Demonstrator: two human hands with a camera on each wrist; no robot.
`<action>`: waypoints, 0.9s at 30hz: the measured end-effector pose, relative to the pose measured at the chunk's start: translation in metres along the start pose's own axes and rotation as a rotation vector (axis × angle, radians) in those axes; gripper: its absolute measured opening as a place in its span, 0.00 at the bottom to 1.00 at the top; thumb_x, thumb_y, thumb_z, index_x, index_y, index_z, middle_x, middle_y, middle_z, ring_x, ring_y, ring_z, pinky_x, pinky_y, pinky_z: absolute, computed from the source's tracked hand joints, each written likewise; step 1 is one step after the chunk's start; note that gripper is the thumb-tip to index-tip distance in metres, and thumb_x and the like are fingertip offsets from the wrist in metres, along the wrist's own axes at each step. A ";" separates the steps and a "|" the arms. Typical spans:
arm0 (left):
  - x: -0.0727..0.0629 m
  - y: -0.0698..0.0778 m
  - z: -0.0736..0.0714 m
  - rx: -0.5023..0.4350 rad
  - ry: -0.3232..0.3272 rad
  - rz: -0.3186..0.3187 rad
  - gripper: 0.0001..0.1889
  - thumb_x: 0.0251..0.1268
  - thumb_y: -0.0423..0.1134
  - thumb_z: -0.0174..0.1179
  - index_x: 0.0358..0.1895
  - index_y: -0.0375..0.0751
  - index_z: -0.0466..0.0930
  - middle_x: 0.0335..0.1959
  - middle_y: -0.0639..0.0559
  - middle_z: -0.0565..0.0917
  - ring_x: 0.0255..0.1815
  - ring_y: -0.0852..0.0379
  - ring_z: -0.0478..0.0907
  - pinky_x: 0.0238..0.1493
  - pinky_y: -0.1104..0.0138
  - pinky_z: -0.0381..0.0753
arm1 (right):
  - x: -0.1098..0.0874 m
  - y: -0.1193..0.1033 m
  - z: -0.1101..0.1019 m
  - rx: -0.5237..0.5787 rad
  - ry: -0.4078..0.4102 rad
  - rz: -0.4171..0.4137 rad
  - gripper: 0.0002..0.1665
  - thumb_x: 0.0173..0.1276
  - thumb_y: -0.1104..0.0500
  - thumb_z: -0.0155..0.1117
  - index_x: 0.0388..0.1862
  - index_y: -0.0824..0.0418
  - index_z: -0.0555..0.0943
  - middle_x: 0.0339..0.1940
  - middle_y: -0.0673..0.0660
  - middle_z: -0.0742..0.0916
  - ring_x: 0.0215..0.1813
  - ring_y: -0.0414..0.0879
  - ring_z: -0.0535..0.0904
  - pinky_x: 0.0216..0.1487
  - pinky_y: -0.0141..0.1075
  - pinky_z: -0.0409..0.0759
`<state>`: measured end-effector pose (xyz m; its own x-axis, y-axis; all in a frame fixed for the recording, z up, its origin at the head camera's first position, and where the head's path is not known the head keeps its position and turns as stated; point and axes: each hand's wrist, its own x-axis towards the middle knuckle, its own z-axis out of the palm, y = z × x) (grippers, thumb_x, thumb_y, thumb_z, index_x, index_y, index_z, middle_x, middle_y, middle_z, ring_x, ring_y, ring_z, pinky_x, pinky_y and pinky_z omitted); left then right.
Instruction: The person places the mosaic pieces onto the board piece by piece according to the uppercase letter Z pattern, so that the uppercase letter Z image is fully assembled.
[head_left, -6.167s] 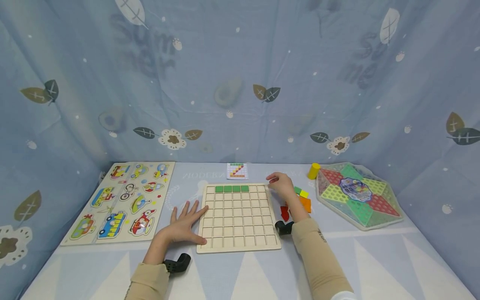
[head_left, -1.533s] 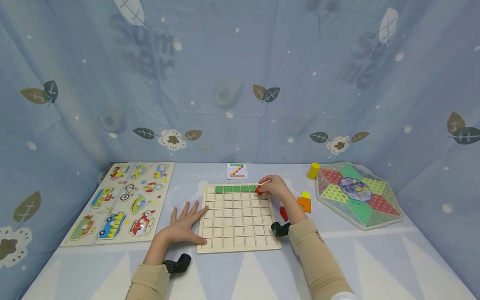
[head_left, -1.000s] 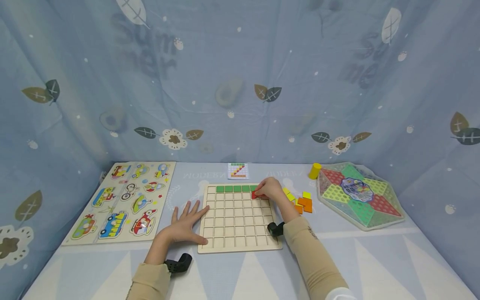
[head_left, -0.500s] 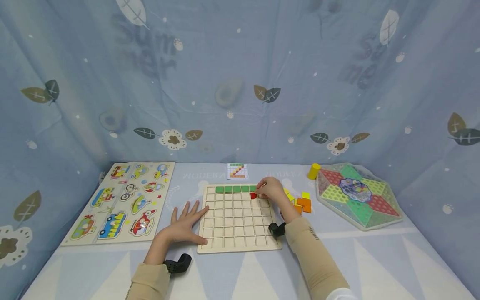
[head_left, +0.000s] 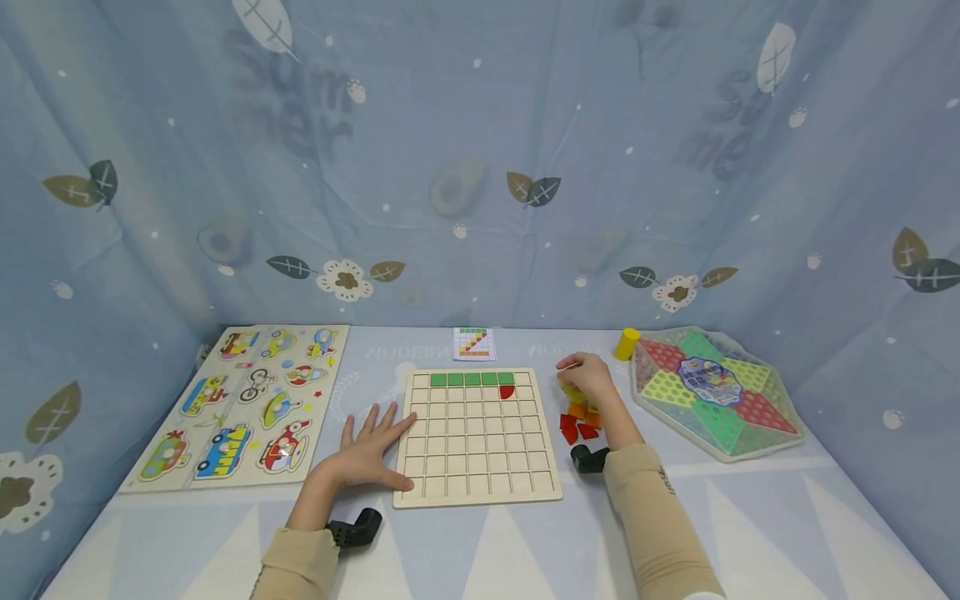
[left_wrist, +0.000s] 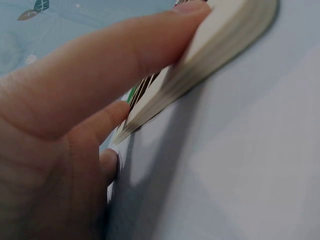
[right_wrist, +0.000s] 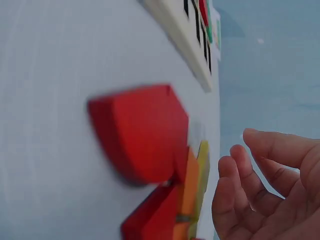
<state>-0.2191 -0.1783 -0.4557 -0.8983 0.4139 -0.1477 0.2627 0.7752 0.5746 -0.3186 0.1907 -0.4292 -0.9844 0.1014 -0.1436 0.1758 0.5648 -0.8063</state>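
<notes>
A light wooden grid board lies in the middle of the table. Several green square tiles fill part of its top row, and a red quarter-round tile sits under the rightmost one. My left hand is spread flat, its thumb and fingertips on the board's left rim. Right of the board, my right hand hovers over a loose heap with red tiles, orange tiles and yellow tiles. The right wrist view shows its thumb and fingers apart, nothing between them.
A small pattern card lies behind the board. On the left is a vehicle picture puzzle; on the right, a clear-lidded game box with a yellow cylinder beside it. A blue printed curtain hangs behind.
Another green tile and the red quarter-round tile have come onto the board. My right hand has let go of the red tile and moved right to the heap. My left hand stays put.
</notes>
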 end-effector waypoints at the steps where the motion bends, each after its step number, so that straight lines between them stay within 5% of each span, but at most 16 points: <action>1: 0.000 0.000 0.000 -0.001 -0.001 0.000 0.57 0.34 0.59 0.70 0.72 0.45 0.52 0.73 0.34 0.41 0.72 0.33 0.28 0.62 0.38 0.19 | 0.001 0.003 -0.001 -0.005 0.005 0.013 0.11 0.63 0.62 0.60 0.42 0.66 0.79 0.39 0.62 0.81 0.34 0.49 0.75 0.37 0.34 0.77; 8: 0.001 -0.002 0.001 0.001 -0.004 0.002 0.57 0.34 0.60 0.70 0.72 0.45 0.52 0.73 0.35 0.41 0.72 0.34 0.27 0.62 0.38 0.20 | 0.004 0.013 -0.006 -0.110 0.027 0.101 0.11 0.59 0.63 0.64 0.42 0.63 0.79 0.44 0.62 0.79 0.40 0.52 0.73 0.38 0.34 0.76; 17: 0.001 -0.003 0.001 0.001 -0.003 0.007 0.57 0.35 0.61 0.70 0.72 0.46 0.52 0.73 0.35 0.41 0.72 0.34 0.27 0.62 0.38 0.20 | 0.005 0.012 -0.005 -0.215 -0.017 0.078 0.15 0.56 0.63 0.67 0.43 0.62 0.79 0.44 0.62 0.81 0.37 0.51 0.74 0.38 0.37 0.77; 27: 0.001 -0.002 0.001 0.002 -0.002 0.000 0.57 0.34 0.61 0.70 0.72 0.46 0.52 0.73 0.35 0.41 0.72 0.34 0.27 0.62 0.38 0.19 | 0.006 -0.002 0.003 0.003 -0.010 0.044 0.19 0.56 0.66 0.66 0.48 0.64 0.78 0.42 0.62 0.78 0.37 0.50 0.73 0.37 0.34 0.76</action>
<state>-0.2199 -0.1789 -0.4577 -0.8975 0.4150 -0.1493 0.2637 0.7763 0.5726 -0.3253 0.1875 -0.4302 -0.9757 0.1181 -0.1846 0.2190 0.5571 -0.8010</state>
